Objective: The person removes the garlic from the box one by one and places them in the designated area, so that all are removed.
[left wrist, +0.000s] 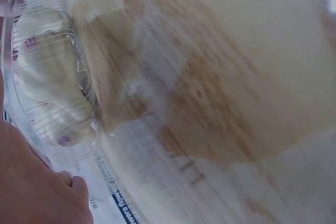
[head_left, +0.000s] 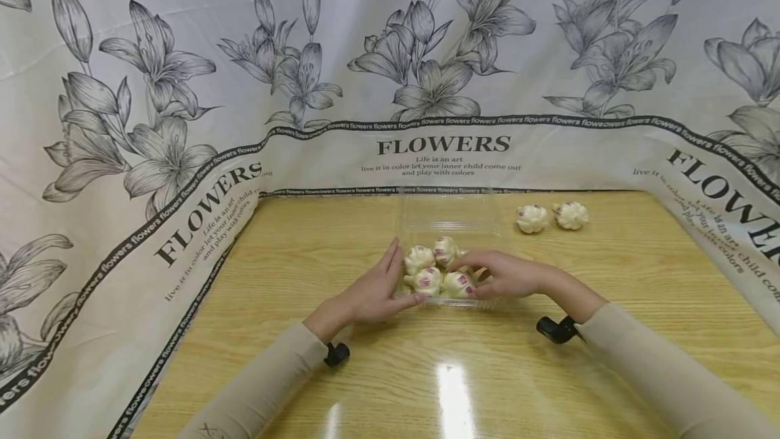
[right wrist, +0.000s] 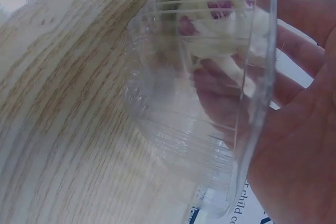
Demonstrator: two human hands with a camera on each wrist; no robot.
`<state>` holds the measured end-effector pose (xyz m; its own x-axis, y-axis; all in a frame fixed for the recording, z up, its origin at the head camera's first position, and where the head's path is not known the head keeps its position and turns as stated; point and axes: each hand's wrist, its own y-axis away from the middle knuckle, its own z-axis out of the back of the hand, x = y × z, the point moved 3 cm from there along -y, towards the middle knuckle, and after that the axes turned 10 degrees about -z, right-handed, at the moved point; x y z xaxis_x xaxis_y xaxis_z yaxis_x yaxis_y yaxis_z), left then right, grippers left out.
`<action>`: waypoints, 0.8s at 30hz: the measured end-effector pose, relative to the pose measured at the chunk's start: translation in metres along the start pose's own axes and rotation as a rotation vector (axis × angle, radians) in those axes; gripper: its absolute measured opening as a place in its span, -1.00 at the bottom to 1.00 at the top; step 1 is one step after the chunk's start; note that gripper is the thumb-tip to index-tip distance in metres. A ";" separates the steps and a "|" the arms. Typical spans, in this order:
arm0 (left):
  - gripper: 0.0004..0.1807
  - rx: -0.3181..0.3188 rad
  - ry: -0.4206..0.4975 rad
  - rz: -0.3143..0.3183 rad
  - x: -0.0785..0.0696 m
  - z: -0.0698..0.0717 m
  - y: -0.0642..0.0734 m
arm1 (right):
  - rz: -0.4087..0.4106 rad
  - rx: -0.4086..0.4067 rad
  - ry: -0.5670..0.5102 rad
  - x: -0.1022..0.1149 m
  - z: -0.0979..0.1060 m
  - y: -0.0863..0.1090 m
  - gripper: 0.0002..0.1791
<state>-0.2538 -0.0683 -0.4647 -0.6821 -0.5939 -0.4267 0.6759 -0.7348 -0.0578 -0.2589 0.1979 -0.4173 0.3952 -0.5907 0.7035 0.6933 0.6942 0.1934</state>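
A clear plastic clamshell box (head_left: pixel 451 302) stands on the table, its lid (head_left: pixel 449 212) raised at the back. Several cream garlic bulbs (head_left: pixel 419 260) with purple marks sit inside it. My left hand (head_left: pixel 373 293) rests along the box's left side, fingers straight and thumb at the front rim. From the right, my right hand (head_left: pixel 508 275) reaches over the rim, its index finger and thumb around the front right bulb (head_left: pixel 458 284). Through the clear wall, the right wrist view shows that bulb (right wrist: pixel 212 14) against the fingers. In the left wrist view, bulbs (left wrist: pixel 50 72) appear behind the ribbed wall.
Two more garlic bulbs (head_left: pixel 551 217) lie side by side on the wooden table (head_left: pixel 317 236), right of the lid. A flower-printed cloth (head_left: pixel 451 154) encloses the back and sides. Black wrist mounts (head_left: pixel 557 329) sit below both wrists.
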 end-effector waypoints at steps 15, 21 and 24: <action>0.22 0.001 0.024 0.009 -0.002 0.001 0.001 | -0.067 -0.035 0.120 -0.002 0.008 0.004 -0.45; 0.20 -0.012 0.026 0.006 -0.002 0.001 0.001 | -0.087 -0.085 0.157 -0.003 0.009 0.006 -0.46; 0.20 -0.009 0.019 0.006 -0.002 0.000 0.000 | -0.096 -0.083 0.167 -0.004 0.009 0.007 -0.47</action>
<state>-0.2527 -0.0677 -0.4638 -0.6723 -0.5921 -0.4443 0.6827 -0.7280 -0.0629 -0.2613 0.2087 -0.4122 0.4148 -0.7169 0.5603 0.7771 0.5994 0.1917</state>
